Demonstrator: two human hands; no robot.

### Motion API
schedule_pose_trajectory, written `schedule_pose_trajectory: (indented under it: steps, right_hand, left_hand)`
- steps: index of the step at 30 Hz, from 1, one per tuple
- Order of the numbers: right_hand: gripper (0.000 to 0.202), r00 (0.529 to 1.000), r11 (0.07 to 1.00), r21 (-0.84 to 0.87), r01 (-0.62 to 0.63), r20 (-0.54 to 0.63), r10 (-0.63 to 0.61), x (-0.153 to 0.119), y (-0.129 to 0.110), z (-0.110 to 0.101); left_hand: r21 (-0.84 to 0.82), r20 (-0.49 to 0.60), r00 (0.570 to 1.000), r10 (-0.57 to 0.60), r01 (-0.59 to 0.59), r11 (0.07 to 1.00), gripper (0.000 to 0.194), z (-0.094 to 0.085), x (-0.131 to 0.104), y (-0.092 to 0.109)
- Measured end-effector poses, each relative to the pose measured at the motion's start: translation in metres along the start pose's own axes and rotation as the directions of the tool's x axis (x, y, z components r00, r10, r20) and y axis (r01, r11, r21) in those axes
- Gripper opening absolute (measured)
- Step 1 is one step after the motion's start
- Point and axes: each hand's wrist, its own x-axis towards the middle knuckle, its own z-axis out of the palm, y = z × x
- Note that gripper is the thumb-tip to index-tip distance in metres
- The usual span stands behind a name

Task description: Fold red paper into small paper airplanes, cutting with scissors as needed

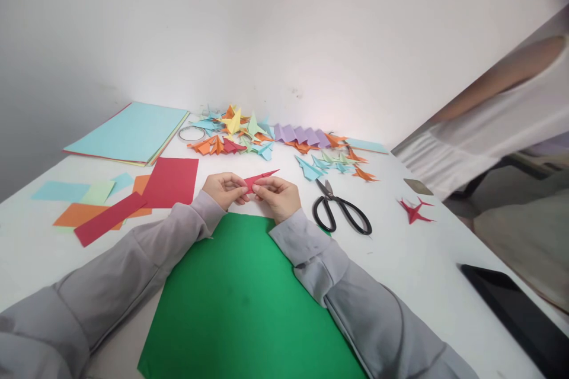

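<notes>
A small folded piece of red paper (pixel 256 180) with a narrow pointed tip is pinched between my two hands, over the far edge of a green sheet (pixel 262 296). My left hand (pixel 226 190) grips its left end with thumb and forefinger. On the right part, my right hand (pixel 279 194) presses thumb against fingers; the tip sticks out above it. Some of the paper is hidden behind the fingers. Black-handled scissors (pixel 341 207) lie just right of my right hand, blades slightly apart. A red sheet (pixel 172 183) lies left of my left hand.
Folded paper figures (pixel 235 124) in several colours crowd the back by the wall, beside a purple pleated row (pixel 303 135). A stack of coloured sheets (pixel 128 130) and loose strips (pixel 109 219) lie left. Rightward are a red folded figure (pixel 414 212), a black tablet-like device (pixel 511 308) and a person (pixel 498 106).
</notes>
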Motion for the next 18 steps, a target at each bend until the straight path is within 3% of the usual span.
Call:
schedule_pose_trajectory:
  steps: [7, 18]
  right_hand:
    - [0.024, 0.999, 0.996, 0.086, -0.024, 0.037, 0.021, 0.0009, 0.0021, -0.0019]
    - [0.021, 1.0, 0.999, -0.041, 0.014, -0.016, -0.015, -0.0005, -0.0008, -0.0005]
  left_hand:
    - [0.005, -0.007, 1.0, -0.009, 0.009, 1.0, 0.016, -0.0007, -0.0001, -0.0005]
    - [0.007, 0.024, 1.0, 0.018, -0.018, 1.0, 0.014, -0.0017, -0.0008, -0.0019]
